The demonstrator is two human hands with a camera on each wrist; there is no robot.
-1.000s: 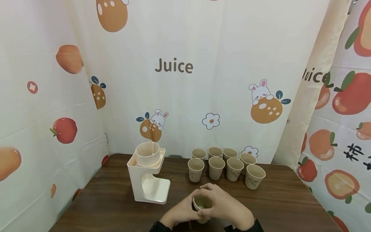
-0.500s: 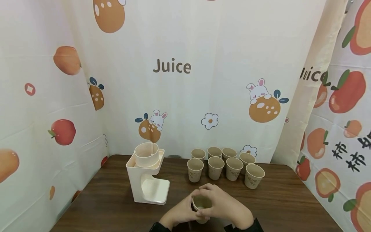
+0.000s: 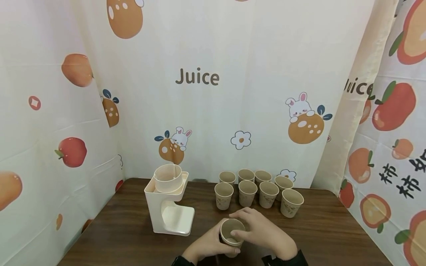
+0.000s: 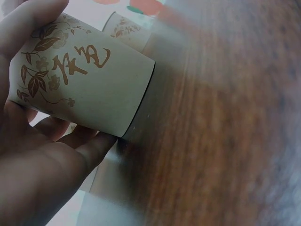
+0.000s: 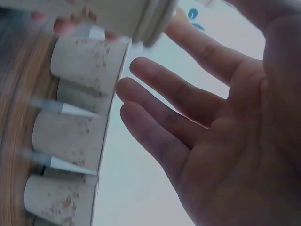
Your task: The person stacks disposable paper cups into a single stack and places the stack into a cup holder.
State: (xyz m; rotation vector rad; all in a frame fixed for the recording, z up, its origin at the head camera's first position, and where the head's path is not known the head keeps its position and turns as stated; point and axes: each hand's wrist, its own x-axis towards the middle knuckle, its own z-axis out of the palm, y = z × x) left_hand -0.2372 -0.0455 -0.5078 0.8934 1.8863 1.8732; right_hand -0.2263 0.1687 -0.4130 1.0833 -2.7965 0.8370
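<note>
My left hand [image 3: 207, 242] grips a beige paper cup [image 3: 227, 226] near the table's front edge. Thumb and fingers wrap the cup's side, and its printed leaves and brown characters show in the left wrist view. A doubled rim in the right wrist view suggests nested cups [image 5: 153, 21]. At the cup's right side is my right hand [image 3: 263, 231], its thumb over the rim in the head view. The right wrist view shows its fingers [image 5: 174, 92] extended and spread beside the rim; whether any touches the cup I cannot tell.
Several more paper cups [image 3: 247, 197] stand upright in two rows behind the hands. A white machine [image 3: 154, 212] with a round open top and a flat base stands to the left on the dark wooden table [image 3: 123, 221]. A fruit-printed curtain [image 3: 213, 111] hangs behind.
My right hand has loosened from around the cup and shifted slightly right, uncovering more of the rim. The left hand keeps its grip. The head view has shifted slightly.
</note>
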